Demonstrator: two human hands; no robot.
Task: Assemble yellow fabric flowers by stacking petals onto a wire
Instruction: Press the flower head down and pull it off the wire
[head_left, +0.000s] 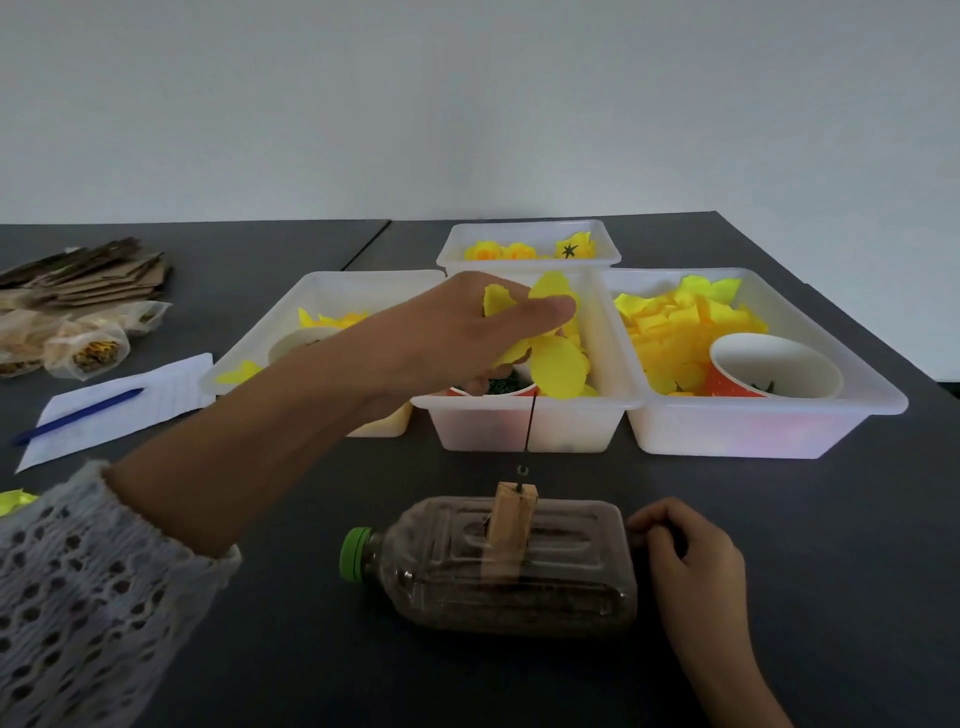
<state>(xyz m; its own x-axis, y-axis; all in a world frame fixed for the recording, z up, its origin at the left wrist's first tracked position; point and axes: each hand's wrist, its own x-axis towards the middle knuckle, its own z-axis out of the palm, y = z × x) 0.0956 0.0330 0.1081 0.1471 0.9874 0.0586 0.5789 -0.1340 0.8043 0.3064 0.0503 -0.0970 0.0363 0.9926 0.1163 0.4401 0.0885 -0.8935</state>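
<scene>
1. While the left hand (457, 332) reaches forward over the middle white tray (524, 421), its fingers and thumb pinch a cluster of yellow fabric petals (550, 343) just above that tray.
2. Beneath the petals, a thin dark wire (530, 426) stands upright from a small wooden block (511, 525); its top end meets the lowest petal.
3. That block is set into a clear plastic bottle (519, 571) with a green cap (356, 552), lying on its side on the dark table (291, 649).
4. At the bottle's base end, the right hand (685, 551) rests with fingers curled against it, steadying it.
5. More loose yellow petals fill the right tray (769, 421), beside a red paper cup (774, 366).
6. Behind, a smaller far tray (527, 260) holds finished yellow flowers (501, 252).
7. Off to the left lie a blue pen (78, 415) on lined paper (171, 384) and bagged packets (83, 348).
</scene>
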